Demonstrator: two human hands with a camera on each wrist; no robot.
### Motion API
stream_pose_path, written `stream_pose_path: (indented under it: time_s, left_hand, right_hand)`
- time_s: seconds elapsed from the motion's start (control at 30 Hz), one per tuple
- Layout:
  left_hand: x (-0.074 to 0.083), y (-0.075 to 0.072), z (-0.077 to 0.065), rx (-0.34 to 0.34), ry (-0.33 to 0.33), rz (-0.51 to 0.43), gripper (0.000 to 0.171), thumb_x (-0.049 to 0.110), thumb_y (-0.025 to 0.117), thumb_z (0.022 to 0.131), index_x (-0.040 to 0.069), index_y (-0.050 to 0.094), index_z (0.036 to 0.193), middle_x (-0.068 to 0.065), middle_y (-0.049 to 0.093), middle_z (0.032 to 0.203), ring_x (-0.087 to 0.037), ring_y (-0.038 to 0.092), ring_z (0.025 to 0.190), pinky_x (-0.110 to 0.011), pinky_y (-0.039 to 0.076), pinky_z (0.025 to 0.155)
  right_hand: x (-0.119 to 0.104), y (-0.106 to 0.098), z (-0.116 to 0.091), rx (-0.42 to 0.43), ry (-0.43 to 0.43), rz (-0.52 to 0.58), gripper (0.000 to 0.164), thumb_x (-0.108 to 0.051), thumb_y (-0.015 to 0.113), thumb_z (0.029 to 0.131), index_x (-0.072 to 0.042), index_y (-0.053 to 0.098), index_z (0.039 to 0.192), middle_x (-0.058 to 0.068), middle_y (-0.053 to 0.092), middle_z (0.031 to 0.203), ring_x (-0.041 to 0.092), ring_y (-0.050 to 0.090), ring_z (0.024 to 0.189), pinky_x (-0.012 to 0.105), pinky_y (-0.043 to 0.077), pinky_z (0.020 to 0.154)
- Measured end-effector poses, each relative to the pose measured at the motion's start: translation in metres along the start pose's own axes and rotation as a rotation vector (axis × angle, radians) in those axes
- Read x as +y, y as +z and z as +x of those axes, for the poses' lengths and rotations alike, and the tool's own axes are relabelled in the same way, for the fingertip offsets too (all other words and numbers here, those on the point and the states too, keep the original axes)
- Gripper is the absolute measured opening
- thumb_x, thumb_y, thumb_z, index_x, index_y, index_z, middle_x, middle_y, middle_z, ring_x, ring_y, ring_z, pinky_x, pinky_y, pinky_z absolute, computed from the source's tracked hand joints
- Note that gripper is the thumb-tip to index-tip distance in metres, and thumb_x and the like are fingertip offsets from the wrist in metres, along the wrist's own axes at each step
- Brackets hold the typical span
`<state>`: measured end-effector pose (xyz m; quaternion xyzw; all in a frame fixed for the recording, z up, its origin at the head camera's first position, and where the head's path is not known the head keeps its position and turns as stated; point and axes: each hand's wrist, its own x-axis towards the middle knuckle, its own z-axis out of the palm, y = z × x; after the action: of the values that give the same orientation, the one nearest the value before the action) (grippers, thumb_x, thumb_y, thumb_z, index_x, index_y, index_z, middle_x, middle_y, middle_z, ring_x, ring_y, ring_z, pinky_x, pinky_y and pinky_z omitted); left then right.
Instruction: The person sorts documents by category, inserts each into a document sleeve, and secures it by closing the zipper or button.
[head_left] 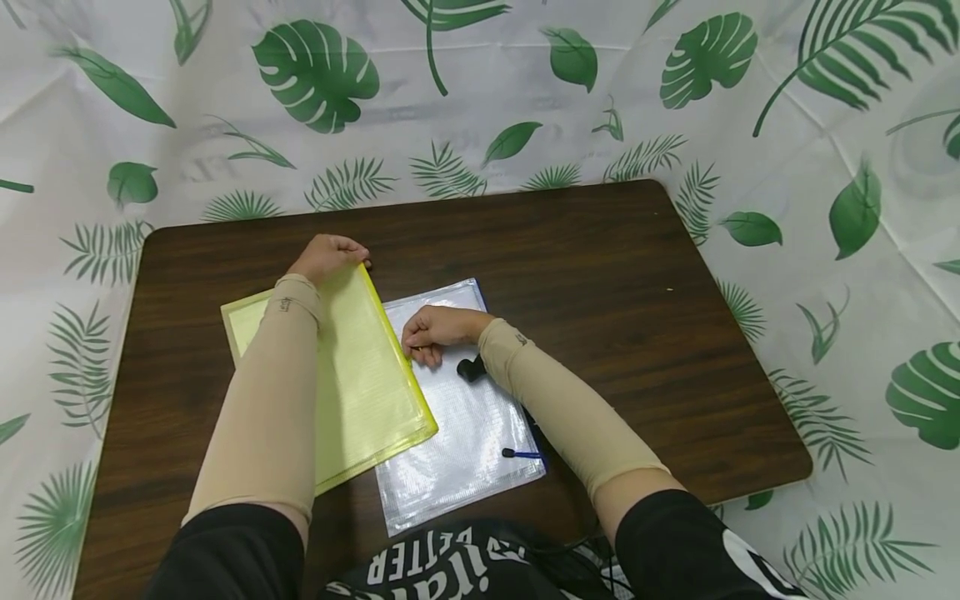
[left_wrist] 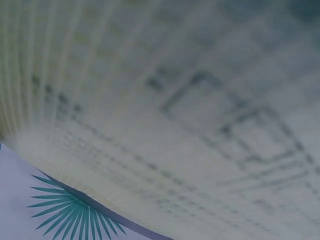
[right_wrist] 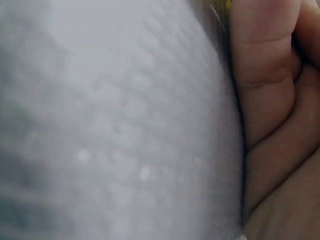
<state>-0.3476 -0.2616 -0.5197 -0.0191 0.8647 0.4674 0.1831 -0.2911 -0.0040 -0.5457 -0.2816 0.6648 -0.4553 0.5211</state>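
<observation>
A yellow mesh zipper pouch lies tilted over a clear mesh zipper pouch with a blue edge. At the yellow pouch's far right corner, my left hand grips the end of its zipper edge. My right hand has curled fingers and pinches the same edge partway along; whether a zipper pull is between the fingers is hidden. Those curled fingers show large in the right wrist view, beside pale mesh. In the left wrist view, a blurred mesh surface bears printed lines, and the hand is out of sight.
Both pouches rest on a dark wooden table with rounded corners. A blue zipper pull with a black end lies on the clear pouch's near right part. Behind the table hangs a leaf-patterned white sheet.
</observation>
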Motion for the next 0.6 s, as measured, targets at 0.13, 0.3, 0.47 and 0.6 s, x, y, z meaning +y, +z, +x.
stream_pose_path:
  time_s: [0.13,0.3,0.47,0.6]
  left_hand:
    - [-0.001,0.0,0.002,0.022,-0.022,-0.009,0.037,0.036,0.061,0.095,0.005,0.07,0.113,0.006,0.074,0.089,-0.011,0.057,0.082,-0.024,0.043,0.07]
    - [-0.001,-0.003,0.003,0.03,-0.057,-0.066,0.038,0.035,0.062,0.095,0.003,0.069,0.115,0.011,0.073,0.083,-0.009,0.058,0.086,-0.022,0.043,0.074]
    - [-0.004,-0.009,-0.004,0.049,-0.054,-0.069,0.039,0.032,0.059,0.097,0.0,0.066,0.119,0.008,0.073,0.088,-0.007,0.06,0.082,-0.021,0.046,0.072]
    - [-0.008,-0.015,-0.011,0.074,-0.065,-0.071,0.04,0.03,0.057,0.097,-0.002,0.064,0.121,0.007,0.073,0.089,-0.004,0.061,0.08,-0.022,0.047,0.074]
  right_hand:
    - [0.0,0.0,-0.001,-0.012,-0.024,-0.021,0.027,-0.005,0.043,0.102,0.006,0.063,0.088,0.01,0.062,0.065,0.014,0.058,0.048,0.026,0.046,0.047]
    - [-0.001,0.001,-0.001,-0.012,-0.047,-0.057,0.03,-0.006,0.041,0.103,0.005,0.062,0.085,0.009,0.059,0.06,0.013,0.05,0.042,0.025,0.041,0.043]
    - [-0.001,0.0,-0.002,-0.036,-0.019,-0.071,0.033,-0.01,0.041,0.104,0.005,0.061,0.082,0.005,0.054,0.057,0.011,0.042,0.04,0.023,0.036,0.042]
    - [-0.003,-0.004,-0.003,-0.068,0.014,-0.112,0.034,-0.011,0.04,0.104,0.0,0.06,0.079,0.001,0.048,0.053,0.009,0.037,0.039,0.021,0.031,0.042]
